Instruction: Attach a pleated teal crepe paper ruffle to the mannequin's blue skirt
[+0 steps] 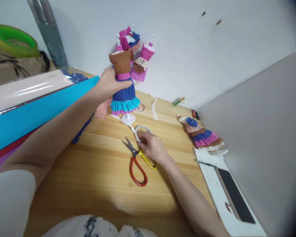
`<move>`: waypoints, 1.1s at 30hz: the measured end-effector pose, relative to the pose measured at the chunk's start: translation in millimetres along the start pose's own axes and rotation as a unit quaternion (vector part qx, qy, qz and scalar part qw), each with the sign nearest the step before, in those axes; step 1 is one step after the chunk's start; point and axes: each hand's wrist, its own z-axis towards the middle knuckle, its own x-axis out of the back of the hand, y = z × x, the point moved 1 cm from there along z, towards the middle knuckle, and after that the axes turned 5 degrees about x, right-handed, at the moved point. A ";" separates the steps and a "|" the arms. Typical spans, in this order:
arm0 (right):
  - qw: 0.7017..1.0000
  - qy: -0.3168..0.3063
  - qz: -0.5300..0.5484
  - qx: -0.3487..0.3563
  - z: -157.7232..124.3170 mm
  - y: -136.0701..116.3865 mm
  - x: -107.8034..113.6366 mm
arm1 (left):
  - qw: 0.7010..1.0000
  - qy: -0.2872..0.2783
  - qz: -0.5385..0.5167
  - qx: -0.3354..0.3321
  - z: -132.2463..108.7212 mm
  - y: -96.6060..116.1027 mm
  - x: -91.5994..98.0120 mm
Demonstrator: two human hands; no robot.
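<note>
My left hand (110, 84) is closed around the waist of a small dress form (124, 90), which wears a brown crepe-paper bodice, a pink waistband and a blue skirt with turquoise and pink ruffles. Its white round base (128, 118) is just above or on the table; I cannot tell which. My right hand (153, 145) pinches the edge of a roll of white tape (135, 134), with a loose strip running toward the base. Right beside that hand lie scissors (134, 152) with red and yellow handles, blades partly apart.
More small dress forms (148, 51) stand behind, against the wall. Crepe-paper rolls (51, 107) lie at left, near a bottle (53, 42) and a green ring (17, 41). A dressed figure (203, 135) lies at right, above a white keyboard-like board (212, 177).
</note>
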 end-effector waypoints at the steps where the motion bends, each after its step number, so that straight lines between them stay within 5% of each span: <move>1: 1.000 -0.009 -0.013 0.006 -1.2 -1.8 1.7 | 1.000 0.010 -0.009 -0.001 -0.1 0.7 -0.1; 8: 0.997 -0.036 -0.057 0.035 -8.4 -4.9 17.0 | 0.998 0.059 -0.032 0.015 -3.4 3.5 -2.6; 17: 0.989 -0.015 -0.104 0.104 -22.9 -9.8 28.6 | 0.999 0.050 0.015 -0.008 -8.1 5.9 -10.1; 33: 0.974 -0.056 -0.064 0.208 -3.3 -86.9 -6.0 | 0.987 0.044 0.157 -0.013 -15.4 6.8 -16.9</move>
